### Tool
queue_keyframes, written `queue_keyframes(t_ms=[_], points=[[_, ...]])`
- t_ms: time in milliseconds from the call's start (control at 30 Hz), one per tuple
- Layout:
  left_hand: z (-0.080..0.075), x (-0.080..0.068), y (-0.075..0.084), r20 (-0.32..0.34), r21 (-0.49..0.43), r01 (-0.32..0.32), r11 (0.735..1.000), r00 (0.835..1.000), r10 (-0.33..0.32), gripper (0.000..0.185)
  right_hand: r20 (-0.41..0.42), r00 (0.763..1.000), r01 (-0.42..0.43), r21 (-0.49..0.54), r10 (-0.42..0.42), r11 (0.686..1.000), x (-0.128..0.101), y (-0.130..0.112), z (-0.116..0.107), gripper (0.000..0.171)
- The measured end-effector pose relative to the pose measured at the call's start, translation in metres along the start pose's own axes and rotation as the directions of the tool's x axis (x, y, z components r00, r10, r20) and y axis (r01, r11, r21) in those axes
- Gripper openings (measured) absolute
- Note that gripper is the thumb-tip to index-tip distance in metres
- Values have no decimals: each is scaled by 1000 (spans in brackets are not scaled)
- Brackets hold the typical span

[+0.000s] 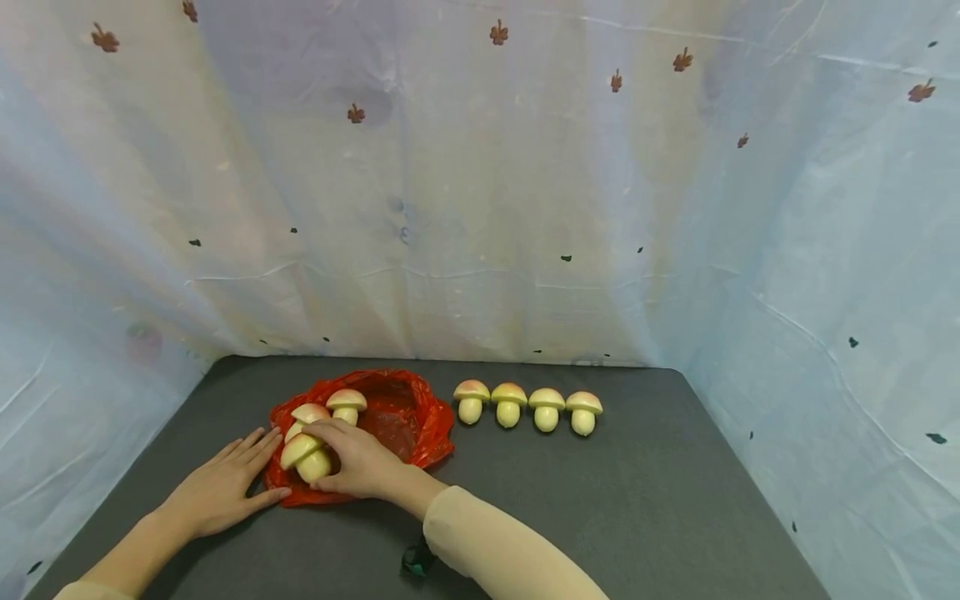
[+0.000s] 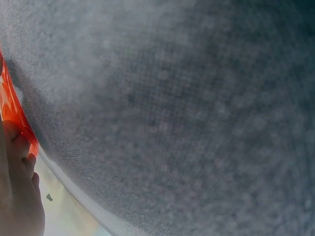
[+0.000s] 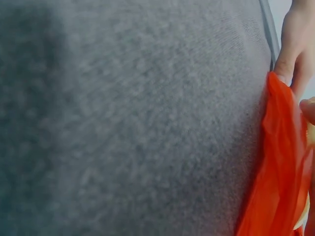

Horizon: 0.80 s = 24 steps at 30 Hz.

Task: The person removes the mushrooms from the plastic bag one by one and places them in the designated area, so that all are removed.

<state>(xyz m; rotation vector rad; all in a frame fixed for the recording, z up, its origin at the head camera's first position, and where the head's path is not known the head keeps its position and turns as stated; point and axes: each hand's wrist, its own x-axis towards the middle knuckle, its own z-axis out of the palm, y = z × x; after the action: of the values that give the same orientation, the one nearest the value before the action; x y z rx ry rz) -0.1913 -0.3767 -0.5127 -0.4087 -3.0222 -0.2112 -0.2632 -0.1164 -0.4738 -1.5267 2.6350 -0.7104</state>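
In the head view a red plastic bag [image 1: 431,425] lies spread on the dark table with its mouth up. My right hand [image 1: 363,458] reaches over the bag and grips a toy mushroom [image 1: 303,454] between thumb and fingers. Behind it, a second mushroom [image 1: 309,412] and a third mushroom [image 1: 347,403] sit inside the bag. My left hand [image 1: 217,487] has its fingers straight, resting at the bag's left edge with the thumb along the front rim. The left wrist view shows those fingers against the red plastic [image 2: 15,115].
Right of the bag, several mushrooms stand in a row, from the nearest mushroom [image 1: 471,402] to the farthest mushroom [image 1: 583,412]. A small dark green object [image 1: 416,560] lies by the right sleeve [image 1: 510,542]. Pale patterned sheeting [image 1: 480,208] rises behind and beside the table [image 1: 637,500].
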Motion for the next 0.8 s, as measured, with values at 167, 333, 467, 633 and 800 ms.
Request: queue_keyframes(t_ms=[167,333,467,633,800], points=[[1,1,-1,-15,6,-11,1000,1000,11,95,-69,997,22,56,-18,998,-9,3,-7,77],[0,1,-1,-15,-1,-9,1000,1000,9,95,-141,990,40,117,-23,992,-21,6,-13,79],[-2,1,0,10,-15,5,1000,1000,-5,97,-201,980,42,149,-11,988,-31,8,-21,80],[0,2,-1,7,-18,-6,1000,1000,6,97,-283,959,40,206,20,978,-43,14,-33,77],[1,2,-3,16,-35,5,999,1000,-4,97,-375,926,49,249,49,967,-58,22,-45,78]])
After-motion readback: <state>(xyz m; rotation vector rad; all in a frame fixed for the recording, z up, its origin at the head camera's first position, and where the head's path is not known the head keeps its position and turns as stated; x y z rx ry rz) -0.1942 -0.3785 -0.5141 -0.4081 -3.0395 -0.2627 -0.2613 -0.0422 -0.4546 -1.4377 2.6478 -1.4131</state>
